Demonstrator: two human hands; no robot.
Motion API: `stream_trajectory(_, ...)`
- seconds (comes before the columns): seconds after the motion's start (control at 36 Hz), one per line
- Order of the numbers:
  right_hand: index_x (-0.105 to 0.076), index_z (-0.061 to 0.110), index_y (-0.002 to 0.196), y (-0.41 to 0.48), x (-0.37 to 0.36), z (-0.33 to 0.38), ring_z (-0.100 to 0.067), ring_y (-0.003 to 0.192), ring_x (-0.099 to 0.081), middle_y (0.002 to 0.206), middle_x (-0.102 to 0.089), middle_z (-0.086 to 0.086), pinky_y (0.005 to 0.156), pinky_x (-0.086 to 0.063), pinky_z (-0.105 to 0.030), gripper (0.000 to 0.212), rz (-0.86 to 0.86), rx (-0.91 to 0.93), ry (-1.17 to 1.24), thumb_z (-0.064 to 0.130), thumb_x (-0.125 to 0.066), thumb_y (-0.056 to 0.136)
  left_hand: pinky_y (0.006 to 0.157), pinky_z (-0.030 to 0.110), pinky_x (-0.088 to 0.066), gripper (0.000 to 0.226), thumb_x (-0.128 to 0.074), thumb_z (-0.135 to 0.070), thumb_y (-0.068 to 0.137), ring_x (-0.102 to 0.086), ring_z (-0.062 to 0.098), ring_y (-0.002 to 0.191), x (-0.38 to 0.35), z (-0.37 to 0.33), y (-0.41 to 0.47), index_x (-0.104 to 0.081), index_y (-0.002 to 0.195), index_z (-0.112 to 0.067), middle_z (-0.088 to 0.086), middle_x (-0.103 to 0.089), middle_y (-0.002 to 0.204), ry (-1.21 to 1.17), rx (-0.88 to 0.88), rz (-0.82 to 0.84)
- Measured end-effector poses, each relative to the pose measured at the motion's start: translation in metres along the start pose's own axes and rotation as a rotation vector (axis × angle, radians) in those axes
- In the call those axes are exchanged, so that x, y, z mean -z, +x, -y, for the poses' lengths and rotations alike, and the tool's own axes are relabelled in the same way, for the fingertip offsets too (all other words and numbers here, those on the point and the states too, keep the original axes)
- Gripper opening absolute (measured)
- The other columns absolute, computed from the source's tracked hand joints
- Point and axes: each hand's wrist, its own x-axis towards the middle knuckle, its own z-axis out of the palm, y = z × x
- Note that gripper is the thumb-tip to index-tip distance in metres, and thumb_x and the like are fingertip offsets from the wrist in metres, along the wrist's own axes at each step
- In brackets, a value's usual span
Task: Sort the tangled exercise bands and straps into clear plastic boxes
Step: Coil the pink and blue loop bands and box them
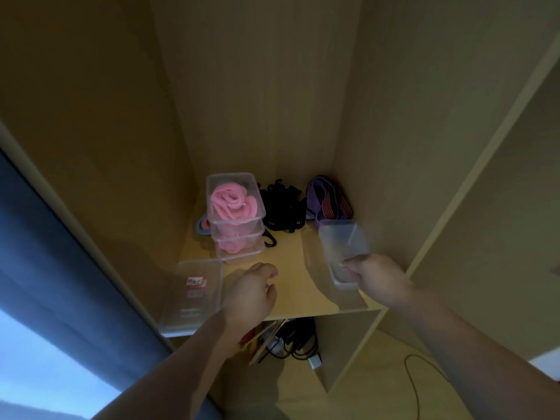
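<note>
Two stacked clear boxes (235,204) stand on the wooden shelf (291,283); both hold rolled pink bands (233,203). A tangle of black straps (283,209) lies to their right, and purple striped bands (328,200) sit in the back right corner. My right hand (374,275) grips the near edge of an empty clear box (344,248), which looks blurred, at the shelf's right. My left hand (250,294) hovers over the shelf's front with loosely curled fingers and holds nothing.
A clear lid or box with a red-and-white label (194,294) lies at the front left of the shelf. A blue-grey ring (201,227) peeks out left of the stacked boxes. Cables and a plug (298,344) fill the compartment below. Wooden walls enclose the shelf.
</note>
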Motion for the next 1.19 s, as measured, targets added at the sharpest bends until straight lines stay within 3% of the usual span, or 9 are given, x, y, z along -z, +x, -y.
stream_trajectory(0.19,-0.073,0.015,0.086,-0.008,0.009,0.029,-0.020,0.053,-0.063,0.067,-0.067,0.000,0.046,-0.046,-0.022,0.023,-0.436,0.248,-0.093,0.009,-0.069,0.065,0.058,0.012,-0.039,0.010,-0.055,-0.024,0.095,-0.055,0.001,0.065,0.004,-0.017,0.009,-0.065,0.094,-0.021,-0.013,-0.061,0.077,-0.209,0.008,-0.150)
stream_trajectory(0.31,-0.073,0.016,0.104,-0.012,-0.006,0.058,-0.013,0.064,-0.066,0.079,-0.071,0.003,0.056,-0.051,-0.022,0.056,-0.403,0.370,-0.046,-0.001,-0.081,0.051,0.062,0.032,-0.046,0.030,-0.047,-0.032,0.098,-0.059,0.016,0.061,0.006,-0.019,0.007,-0.058,0.074,-0.018,0.005,-0.061,0.063,-0.333,0.077,-0.144)
stream_trajectory(0.47,-0.071,0.020,0.106,-0.015,-0.033,0.101,-0.011,0.056,-0.060,0.070,-0.064,0.009,0.051,-0.049,-0.022,0.061,-0.334,0.486,-0.044,0.006,-0.078,0.047,0.058,0.015,-0.045,0.027,-0.054,-0.036,0.095,-0.064,0.009,0.063,0.003,-0.012,0.003,-0.058,0.090,-0.010,-0.001,-0.064,0.057,-0.332,0.219,-0.158)
stream_trajectory(0.56,-0.070,0.022,0.098,-0.014,-0.045,0.112,-0.011,0.052,-0.057,0.063,-0.059,0.009,0.049,-0.048,-0.023,0.045,-0.331,0.513,-0.014,0.012,-0.080,0.054,0.048,0.015,-0.046,0.018,-0.055,-0.021,0.095,-0.062,0.004,0.049,0.002,-0.008,-0.003,-0.052,0.104,-0.006,0.000,-0.063,0.052,-0.338,0.280,-0.084)
stream_trajectory(0.64,-0.072,0.028,0.098,-0.014,-0.056,0.112,-0.010,0.061,-0.060,0.069,-0.065,0.012,0.062,-0.052,-0.025,0.020,-0.296,0.501,0.002,0.037,-0.059,0.086,0.039,0.010,-0.037,0.022,-0.054,-0.013,0.094,-0.053,0.000,0.039,-0.001,-0.004,-0.010,-0.052,0.114,-0.004,-0.003,-0.057,0.052,-0.301,0.321,-0.072)
stream_trajectory(0.78,-0.075,0.030,0.084,-0.015,-0.065,0.093,-0.007,0.073,-0.064,0.075,-0.069,0.013,0.097,-0.049,-0.033,0.063,-0.256,0.357,-0.030,0.055,-0.019,0.100,0.045,0.005,-0.038,0.030,-0.055,-0.017,0.095,-0.050,-0.001,0.050,-0.006,0.007,-0.013,-0.053,0.122,-0.005,-0.009,-0.054,0.057,-0.230,0.389,-0.043)
stream_trajectory(0.89,-0.073,0.020,0.103,-0.016,-0.056,0.083,-0.014,0.097,-0.063,0.099,-0.070,0.004,0.112,-0.029,-0.032,0.083,-0.074,0.270,0.079,0.065,-0.004,0.093,0.045,0.006,-0.039,0.033,-0.056,-0.021,0.095,-0.057,0.009,0.059,-0.010,0.013,-0.011,-0.052,0.124,-0.007,-0.001,-0.061,0.070,-0.215,0.420,-0.013)
stream_trajectory(1.0,-0.073,0.014,0.101,-0.011,-0.052,0.083,-0.018,0.095,-0.061,0.099,-0.069,0.000,0.103,-0.039,-0.032,0.062,-0.046,0.313,0.112,0.055,-0.026,0.095,0.045,0.009,-0.041,0.039,-0.058,-0.030,0.094,-0.061,0.009,0.060,-0.011,0.017,-0.008,-0.051,0.126,-0.009,0.003,-0.066,0.077,-0.217,0.432,-0.009)
stream_trajectory(1.19,-0.074,0.015,0.092,0.004,-0.034,0.089,-0.014,0.089,-0.060,0.092,-0.070,0.004,0.089,-0.045,-0.027,0.070,-0.133,0.309,0.177,0.061,-0.021,0.096,0.058,0.021,-0.036,0.030,-0.058,-0.028,0.093,-0.054,0.009,0.057,0.018,0.024,-0.007,-0.056,0.117,-0.009,-0.010,-0.052,0.052,-0.147,0.368,-0.175)
